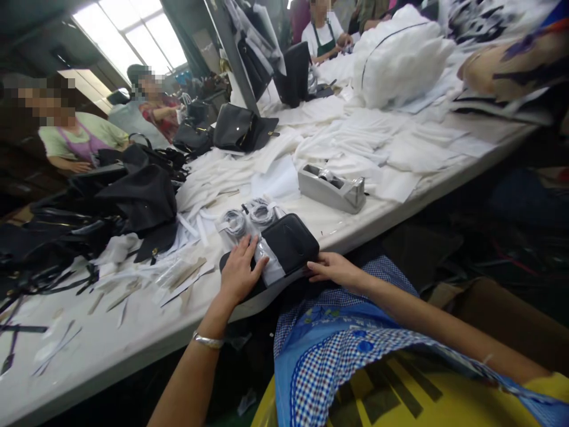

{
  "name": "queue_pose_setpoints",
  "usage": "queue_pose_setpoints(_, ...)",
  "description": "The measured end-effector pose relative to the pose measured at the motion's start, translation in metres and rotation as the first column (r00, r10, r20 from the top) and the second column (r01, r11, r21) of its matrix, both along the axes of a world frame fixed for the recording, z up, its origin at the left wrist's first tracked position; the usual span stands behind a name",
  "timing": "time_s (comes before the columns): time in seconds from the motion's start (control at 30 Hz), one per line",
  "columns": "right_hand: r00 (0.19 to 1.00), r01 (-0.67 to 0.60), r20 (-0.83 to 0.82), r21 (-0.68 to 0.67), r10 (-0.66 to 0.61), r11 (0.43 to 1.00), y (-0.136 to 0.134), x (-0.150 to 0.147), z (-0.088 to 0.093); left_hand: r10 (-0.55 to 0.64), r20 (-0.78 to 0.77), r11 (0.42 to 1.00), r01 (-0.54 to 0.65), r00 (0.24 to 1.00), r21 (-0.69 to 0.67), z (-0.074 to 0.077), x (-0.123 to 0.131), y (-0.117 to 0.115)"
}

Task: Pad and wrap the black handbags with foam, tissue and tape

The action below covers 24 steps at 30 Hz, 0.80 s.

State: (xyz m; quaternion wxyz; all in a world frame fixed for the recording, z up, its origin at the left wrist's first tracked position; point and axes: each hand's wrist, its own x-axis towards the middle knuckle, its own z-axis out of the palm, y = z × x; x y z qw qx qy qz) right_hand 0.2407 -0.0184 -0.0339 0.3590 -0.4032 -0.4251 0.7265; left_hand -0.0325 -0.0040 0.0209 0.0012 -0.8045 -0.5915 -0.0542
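Note:
A small black rectangular pouch (291, 242) with rounded corners lies at the table's near edge, a strip of clear plastic across its left part. My left hand (240, 270) rests on the dark material at its left, fingers stretched and thumb apart. At the pouch's lower right corner, my right hand (333, 271) touches the edge with loosely extended fingertips. Just beyond my left fingers sit two coils (234, 222) in clear plastic; what they are made of is unclear. Black material shows beneath the pouch, partly hidden by my left hand.
A grey tape dispenser (331, 188) stands behind the pouch. White sheets (347, 139) and a big white bundle (402, 56) cover the table beyond. Black bags (137, 196) are heaped at the left, near scattered strips (124, 296). Several people (82, 139) work across the table.

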Motion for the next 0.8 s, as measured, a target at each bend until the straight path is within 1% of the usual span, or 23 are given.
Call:
queue_pose_setpoints(0.07,0.995,-0.002,-0.104,-0.026,0.000,1.000,-0.004,-0.006,0.000,-0.028,-0.034,0.997,0.025,0.999,-0.077,0.003,-0.003,0.000)
queue_pose_setpoints(0.2,0.970,0.080,-0.220,-0.092,-0.099,0.992,-0.004,-0.020,0.009,-0.066,-0.072,0.977,0.050,0.995,-0.208,0.010,-0.010,0.004)
queue_pose_setpoints(0.27,0.955,0.120,-0.256,-0.125,-0.149,0.985,0.000,-0.027,0.015,-0.064,-0.074,0.972,0.045,0.995,-0.232,0.013,-0.010,0.005)
queue_pose_setpoints(0.33,0.938,0.152,-0.288,-0.155,-0.192,0.976,0.003,-0.033,0.020,-0.037,-0.090,0.981,0.018,0.995,-0.195,0.014,-0.004,0.003)
queue_pose_setpoints(0.4,0.922,0.174,-0.314,-0.182,-0.225,0.968,0.003,-0.037,0.023,0.005,-0.130,0.996,-0.017,0.992,-0.089,0.013,0.007,-0.002)
queue_pose_setpoints(0.47,0.914,0.193,-0.317,-0.205,-0.252,0.959,0.002,-0.037,0.023,0.040,-0.171,0.999,-0.034,0.984,0.037,0.012,0.020,-0.008)
queue_pose_setpoints(0.53,0.916,0.216,-0.294,-0.212,-0.273,0.953,-0.001,-0.036,0.022,0.063,-0.185,0.996,-0.049,0.981,0.080,0.013,0.029,-0.012)
queue_pose_setpoints(0.57,0.919,0.226,-0.279,-0.210,-0.280,0.951,-0.001,-0.036,0.021,0.075,-0.178,0.996,-0.064,0.981,0.067,0.015,0.032,-0.013)
queue_pose_setpoints(0.63,0.921,0.231,-0.269,-0.201,-0.280,0.952,-0.002,-0.034,0.022,0.085,-0.134,0.996,-0.087,0.987,-0.012,0.020,0.032,-0.014)
queue_pose_setpoints(0.73,0.912,0.201,-0.323,-0.184,-0.252,0.962,-0.001,-0.035,0.031,0.020,-0.030,0.984,-0.025,0.999,-0.176,0.028,0.025,-0.017)
queue_pose_setpoints(0.8,0.903,0.181,-0.370,-0.132,-0.218,0.975,0.000,-0.037,0.040,-0.005,0.018,0.973,0.009,1.000,-0.231,0.030,0.022,-0.022)
